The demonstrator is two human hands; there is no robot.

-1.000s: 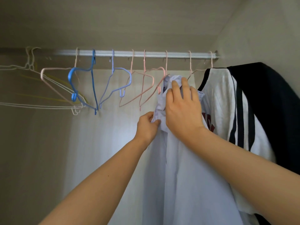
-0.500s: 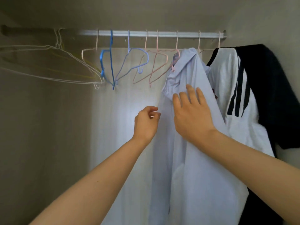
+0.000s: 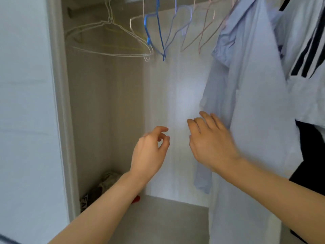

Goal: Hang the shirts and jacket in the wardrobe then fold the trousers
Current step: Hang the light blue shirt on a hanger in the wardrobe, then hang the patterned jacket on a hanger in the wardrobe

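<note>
A pale blue shirt [image 3: 255,88] hangs at the right inside the wardrobe. Behind it, at the far right, hang a white shirt with black stripes [image 3: 306,41] and a black garment [image 3: 309,155]. My left hand [image 3: 149,152] floats in mid-air in front of the wardrobe's back wall, fingers loosely curled, holding nothing. My right hand [image 3: 211,143] is beside it, fingers relaxed, just left of the blue shirt's front edge and not gripping it. The hanger under the blue shirt is hidden by the collar.
Empty hangers hang along the top: white wire ones [image 3: 109,39], a blue one [image 3: 156,27], pink ones [image 3: 204,30]. The wardrobe's left frame [image 3: 59,103] stands close by. A heap of cloth [image 3: 98,189] lies in the bottom left corner on the wardrobe floor [image 3: 167,219].
Both hands have let go of the blue shirt and dropped lower, away from its collar. My view has tilted down and left, so the rail has left the picture.
</note>
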